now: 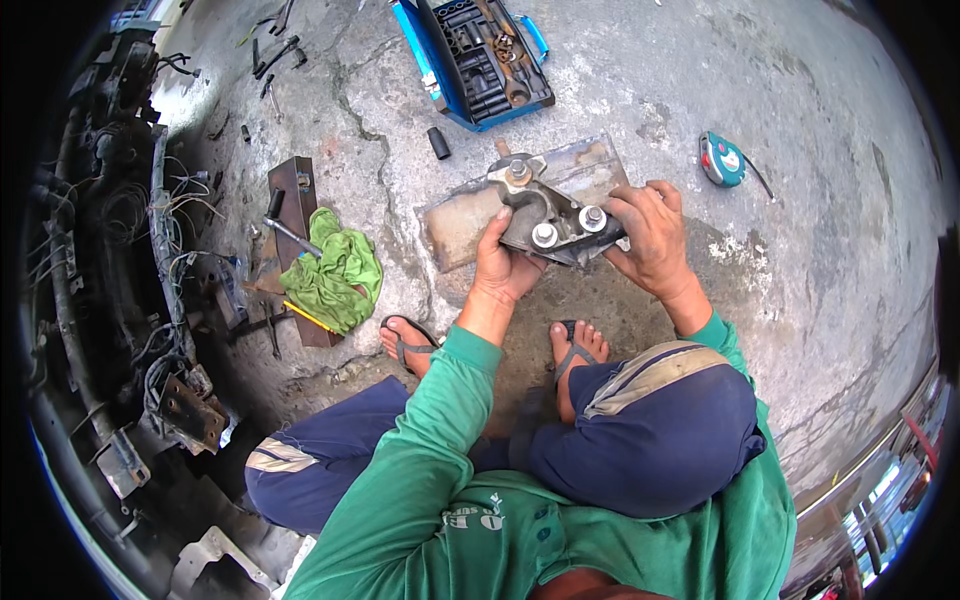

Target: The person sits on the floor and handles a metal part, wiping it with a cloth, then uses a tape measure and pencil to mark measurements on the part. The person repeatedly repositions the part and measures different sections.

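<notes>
Between my two hands is a dark metal mounting bracket (565,237) with several bolts and washers on it. My left hand (497,262) grips its left side, the thumb lying up along the edge and the other fingers hidden beneath. On the right end my right hand (652,232) is closed, its fingers bent over the edge by one bolt (592,218). Under and behind the bracket lies a worn, rust-stained metal plate (455,232) on the concrete floor; whether the bracket touches it I cannot tell.
Beyond the plate stands an opened blue toolbox (480,125) of sockets and wrenches, a black socket (439,143) near it. A teal tape measure (722,160) lies right. Left are a green rag (340,275), a ratchet (290,232), a rusty metal bar (292,185) and a vehicle frame with wires (160,240).
</notes>
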The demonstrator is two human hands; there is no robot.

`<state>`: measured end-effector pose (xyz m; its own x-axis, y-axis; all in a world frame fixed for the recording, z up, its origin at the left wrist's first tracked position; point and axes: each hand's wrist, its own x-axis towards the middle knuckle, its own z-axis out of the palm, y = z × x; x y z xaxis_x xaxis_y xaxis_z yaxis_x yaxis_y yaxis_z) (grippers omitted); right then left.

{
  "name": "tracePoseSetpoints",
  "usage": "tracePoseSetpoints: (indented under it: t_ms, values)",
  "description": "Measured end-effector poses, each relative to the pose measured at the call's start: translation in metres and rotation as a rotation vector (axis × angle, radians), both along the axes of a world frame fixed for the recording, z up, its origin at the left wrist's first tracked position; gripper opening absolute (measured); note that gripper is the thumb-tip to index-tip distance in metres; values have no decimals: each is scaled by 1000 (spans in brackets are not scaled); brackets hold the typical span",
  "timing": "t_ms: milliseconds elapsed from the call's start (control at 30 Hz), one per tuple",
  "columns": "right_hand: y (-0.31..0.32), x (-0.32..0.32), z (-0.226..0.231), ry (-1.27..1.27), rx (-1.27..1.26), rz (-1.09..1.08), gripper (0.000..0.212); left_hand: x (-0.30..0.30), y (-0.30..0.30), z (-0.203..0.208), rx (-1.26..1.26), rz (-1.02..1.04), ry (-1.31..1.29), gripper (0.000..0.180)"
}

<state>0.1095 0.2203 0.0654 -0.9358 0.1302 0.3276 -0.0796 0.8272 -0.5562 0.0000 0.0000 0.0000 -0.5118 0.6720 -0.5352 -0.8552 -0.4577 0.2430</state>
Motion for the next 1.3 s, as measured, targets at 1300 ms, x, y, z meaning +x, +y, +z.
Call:
tracePoseSetpoints:
  t_ms: [1300]
  values:
    - [171,-120,-64,-876,-396,326,65,16,88,2,-559,-487,661,69]
